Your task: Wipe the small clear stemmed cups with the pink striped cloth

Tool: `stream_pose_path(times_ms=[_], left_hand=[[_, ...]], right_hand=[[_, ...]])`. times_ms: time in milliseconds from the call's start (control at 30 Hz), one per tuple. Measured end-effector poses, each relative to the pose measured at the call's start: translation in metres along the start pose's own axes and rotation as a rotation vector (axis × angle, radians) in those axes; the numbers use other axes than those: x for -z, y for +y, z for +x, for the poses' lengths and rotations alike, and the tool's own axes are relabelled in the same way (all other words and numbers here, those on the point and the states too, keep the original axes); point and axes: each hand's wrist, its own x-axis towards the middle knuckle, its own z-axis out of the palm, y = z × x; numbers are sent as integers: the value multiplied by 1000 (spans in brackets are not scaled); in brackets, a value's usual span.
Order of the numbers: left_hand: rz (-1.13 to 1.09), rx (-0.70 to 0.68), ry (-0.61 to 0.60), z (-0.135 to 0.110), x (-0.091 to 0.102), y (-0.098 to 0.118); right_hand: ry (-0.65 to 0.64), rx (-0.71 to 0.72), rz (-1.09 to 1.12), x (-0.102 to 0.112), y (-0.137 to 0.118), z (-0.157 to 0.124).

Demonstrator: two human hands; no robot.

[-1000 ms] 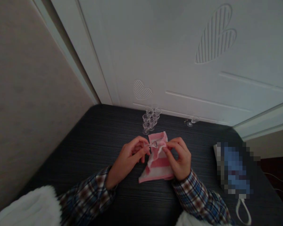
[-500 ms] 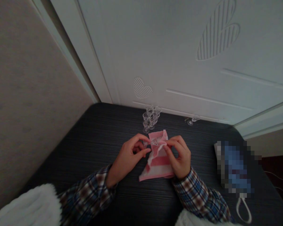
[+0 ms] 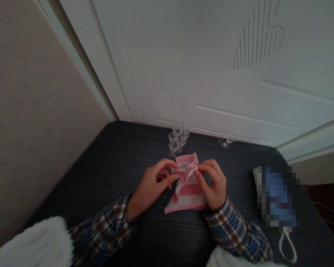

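Between thumb and fingers, my left hand (image 3: pixel 157 178) pinches a small clear stemmed glass (image 3: pixel 183 168) near its foot. The glass lies sideways, its bowl pointing right over a pink and white striped cloth (image 3: pixel 189 190). My right hand (image 3: pixel 213 183) is closed on the upper right edge of the cloth, with a fold of it bunched at the fingertips close to the bowl. The rest of the cloth spreads across the dark table below both hands.
Several small clear glasses (image 3: pixel 179 139) stand grouped beyond the cloth. Another glass (image 3: pixel 227 141) is farther right, by the white panel (image 3: pixel 211 66) with embossed hearts. A pixelated blue item (image 3: pixel 278 196) with a white loop strap (image 3: pixel 288 250) rests on the dark table (image 3: pixel 122 159) at right.
The glass has turned slightly in my left hand, so its bowl shows more clearly. My right fingers have shifted very little on the cloth.
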Motion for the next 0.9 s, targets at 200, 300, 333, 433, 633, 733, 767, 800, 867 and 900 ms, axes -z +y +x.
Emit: stream_pose_path(times_ms=[200, 300, 333, 433, 633, 733, 767, 800, 867, 900], left_hand=[[-59, 1, -36, 2, 0, 2], [-72, 0, -34, 2, 0, 4], [-74, 0, -32, 2, 0, 4], [-71, -1, -23, 1, -1, 5], [-21, -4, 10, 1, -1, 2], [7, -6, 26, 1, -1, 0], [15, -7, 31, 1, -1, 0], [22, -9, 36, 2, -1, 0], [32, -11, 45, 2, -1, -1], [36, -11, 49, 2, -1, -1]], right_hand=[[5, -2, -2, 0, 0, -1], [2, -2, -7, 0, -1, -2], [1, -1, -9, 0, -1, -2], [-2, -1, -12, 0, -1, -2], [-9, -3, -15, 0, -1, 0], [-16, 3, -12, 0, -1, -1], [-19, 5, -11, 0, -1, -1], [-22, 7, -9, 0, -1, -1], [-28, 8, -8, -1, -1, -2], [-30, 7, -8, -1, -1, -2]])
